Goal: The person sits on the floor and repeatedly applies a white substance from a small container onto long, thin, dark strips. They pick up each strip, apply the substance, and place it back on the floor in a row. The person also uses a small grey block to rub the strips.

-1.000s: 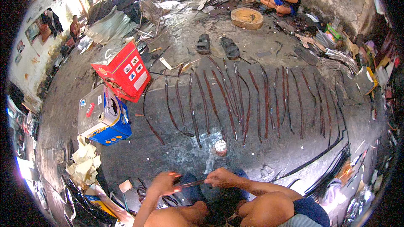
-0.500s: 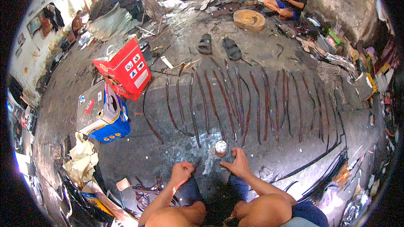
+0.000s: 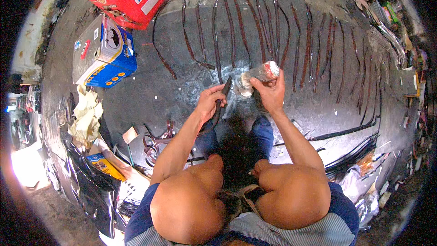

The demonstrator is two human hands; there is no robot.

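Observation:
My right hand point(image 3: 271, 92) grips a small round can point(image 3: 261, 74), tilted on its side. Its red and white end points up to the right, and its body is smeared grey. A pale round piece point(image 3: 246, 92) is at the can's lower left; whether it is joined to the can I cannot make out. Between the fingers of my left hand point(image 3: 211, 102) is a dark strip point(image 3: 226, 86), whose lower part hangs toward my knee. Both hands are over a whitish smeared patch point(image 3: 195, 82) on the dark ground sheet, a short gap apart.
Several long brown strips point(image 3: 304, 50) lie in a row beyond my hands. To the left stand a red box point(image 3: 129, 0) and a blue and white box point(image 3: 107, 54), with crumpled paper point(image 3: 86, 114) below. Tangled strips point(image 3: 152, 143) lie beside my left leg.
My right hand has taken hold of the can, which stood on the ground, and tilted it. My left hand has moved forward, the dark strip now plainly in it. The view has tipped down.

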